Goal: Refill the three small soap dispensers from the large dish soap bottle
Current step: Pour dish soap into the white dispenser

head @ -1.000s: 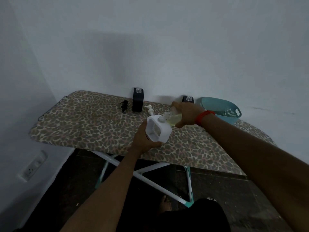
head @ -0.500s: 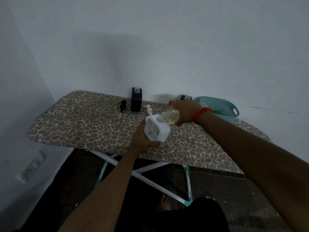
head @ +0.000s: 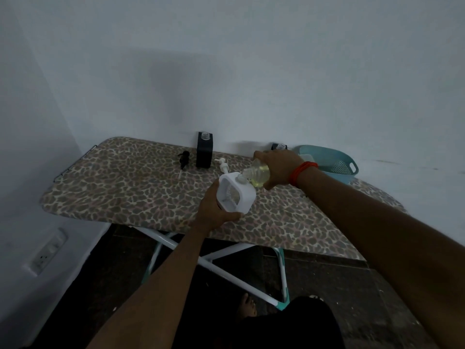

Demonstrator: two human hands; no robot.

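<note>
My left hand grips a white square soap dispenser, tilted, above the leopard-print ironing board. My right hand holds the clear dish soap bottle of yellowish liquid on its side, its mouth at the dispenser's open neck. A black dispenser with no pump stands at the back by the wall. Another black dispenser peeks out behind my right hand. A white pump and a black pump lie on the board.
A teal plastic basket sits at the back right of the board by the wall. The board's white and teal legs cross below. A wall socket is low on the left wall. My bare foot stands on the dark floor.
Both hands, with dispenser and bottle, have drifted slightly left and toward me; the bottle stays tipped at the dispenser's neck. Nothing on the board has moved.
</note>
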